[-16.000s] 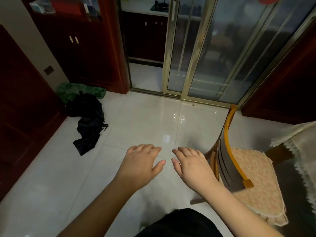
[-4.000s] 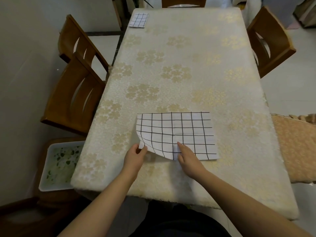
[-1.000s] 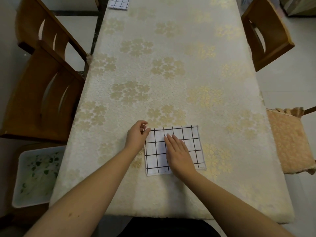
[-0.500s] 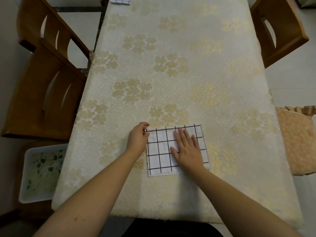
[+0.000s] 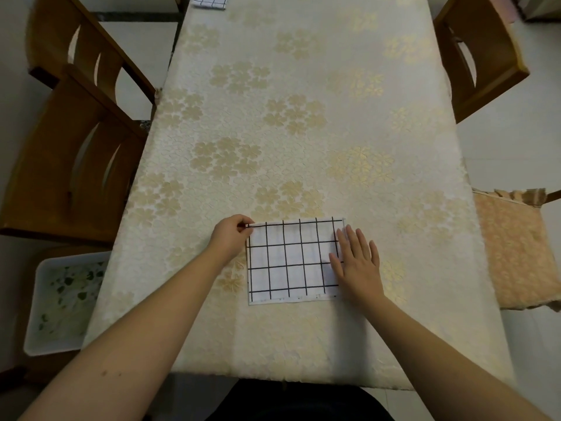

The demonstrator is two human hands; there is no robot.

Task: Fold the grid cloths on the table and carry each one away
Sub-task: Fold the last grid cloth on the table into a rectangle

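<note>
A white cloth with a black grid (image 5: 291,262) lies folded into a small rectangle near the front edge of the table (image 5: 303,132), which is covered in a cream and gold flowered tablecloth. My left hand (image 5: 230,235) pinches the cloth's far left corner between thumb and fingers. My right hand (image 5: 358,262) rests flat, fingers spread, on the cloth's right edge. A second folded grid cloth (image 5: 209,0) sits at the table's far left corner, cut off by the top of the view.
Two wooden chairs (image 5: 76,141) stand along the left side, another wooden chair (image 5: 479,56) at the far right. A chair with a peach cushion (image 5: 522,250) stands at the near right. A white tub (image 5: 63,302) with green-patterned contents sits on the floor at the left.
My right hand has slid from the middle of the folded cloth to its right edge. My left hand stays pinched on the far left corner.
</note>
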